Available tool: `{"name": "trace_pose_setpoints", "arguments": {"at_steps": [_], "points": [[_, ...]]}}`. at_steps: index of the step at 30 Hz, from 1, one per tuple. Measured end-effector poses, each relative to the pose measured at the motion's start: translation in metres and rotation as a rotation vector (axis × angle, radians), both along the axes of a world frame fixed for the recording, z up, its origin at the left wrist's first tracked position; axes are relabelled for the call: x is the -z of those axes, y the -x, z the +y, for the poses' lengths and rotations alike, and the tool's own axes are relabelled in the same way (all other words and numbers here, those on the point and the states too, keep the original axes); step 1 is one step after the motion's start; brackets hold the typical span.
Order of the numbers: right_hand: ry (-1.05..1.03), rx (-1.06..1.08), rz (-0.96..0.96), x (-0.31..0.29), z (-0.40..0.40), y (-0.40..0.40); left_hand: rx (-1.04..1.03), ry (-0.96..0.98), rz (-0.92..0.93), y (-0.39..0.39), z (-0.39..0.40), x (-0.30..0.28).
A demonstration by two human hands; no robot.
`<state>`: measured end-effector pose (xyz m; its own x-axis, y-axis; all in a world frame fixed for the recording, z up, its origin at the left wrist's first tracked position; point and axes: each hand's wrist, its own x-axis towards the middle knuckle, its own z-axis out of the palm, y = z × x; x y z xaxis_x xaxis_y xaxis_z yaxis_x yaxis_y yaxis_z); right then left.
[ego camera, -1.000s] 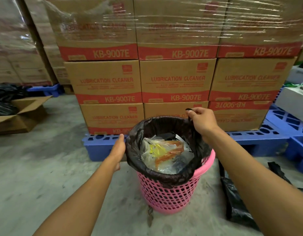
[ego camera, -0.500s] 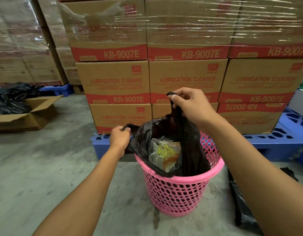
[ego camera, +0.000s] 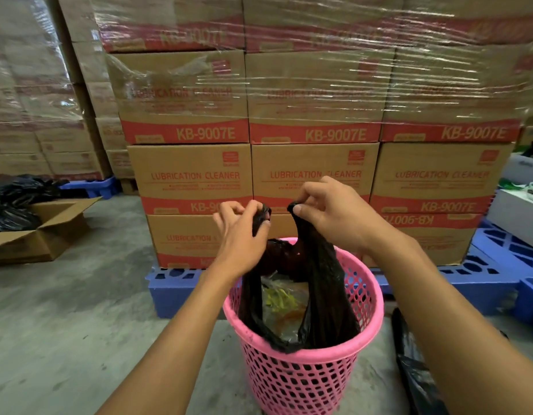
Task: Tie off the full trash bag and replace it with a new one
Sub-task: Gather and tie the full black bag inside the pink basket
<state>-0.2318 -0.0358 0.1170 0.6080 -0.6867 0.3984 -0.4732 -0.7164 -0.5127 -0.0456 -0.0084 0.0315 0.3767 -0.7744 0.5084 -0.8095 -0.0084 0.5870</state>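
Black bag (ego camera: 322,295), thin and limp: left hand (ego camera: 238,235) and right hand (ego camera: 328,214) each pinch a gathered corner, best hold for knotting.

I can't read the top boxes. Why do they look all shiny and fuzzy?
Head view: clear wrap over the upper boxes catches the light in white streaks, hiding the print; the bare lower boxes read fine. The wide lens bends the edges, and the hands look slightly smeared.
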Motion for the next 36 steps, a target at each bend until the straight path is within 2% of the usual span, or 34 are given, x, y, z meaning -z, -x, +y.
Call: {"name": "trace_pose_setpoints", "arguments": {"at_steps": [1,3,5,7,11,14,16,19,22,28,32,36], "points": [[0.005,-0.014,0.023,-0.002,0.0,0.003,0.0,0.047,-0.018,0.001,-0.001,-0.003],[0.023,-0.041,0.045,-0.003,-0.001,0.008,0.149,0.1,0.106,-0.002,-0.002,-0.007],[0.027,-0.064,0.048,-0.003,0.0,0.01,0.333,0.055,0.316,0.0,-0.002,-0.006],[0.029,-0.082,0.049,-0.003,0.002,0.011,0.429,-0.043,0.414,0.008,0.002,-0.002],[0.028,-0.095,0.046,-0.003,0.004,0.012,0.542,-0.257,0.45,0.019,0.009,0.005],[0.022,-0.096,0.055,-0.005,0.005,0.012,0.624,-0.323,0.444,0.034,0.016,0.003],[0.018,-0.115,0.105,-0.008,0.009,0.01,0.604,-0.293,0.392,0.045,0.015,0.003],[-0.026,-0.17,0.234,-0.011,0.017,0.003,0.422,-0.169,0.279,0.054,0.007,0.004],[-0.053,-0.174,0.29,-0.012,0.02,0.002,0.388,-0.107,0.251,0.054,0.005,0.006],[-0.205,-0.029,-0.072,0.013,-0.005,0.016,0.44,-0.342,0.356,0.048,0.012,0.007],[-0.38,-0.057,0.008,0.046,-0.018,0.018,0.403,-0.387,0.481,0.044,0.014,0.01],[-0.465,-0.089,-0.049,0.058,-0.02,0.013,0.398,-0.356,0.493,0.045,0.016,0.008]]}}
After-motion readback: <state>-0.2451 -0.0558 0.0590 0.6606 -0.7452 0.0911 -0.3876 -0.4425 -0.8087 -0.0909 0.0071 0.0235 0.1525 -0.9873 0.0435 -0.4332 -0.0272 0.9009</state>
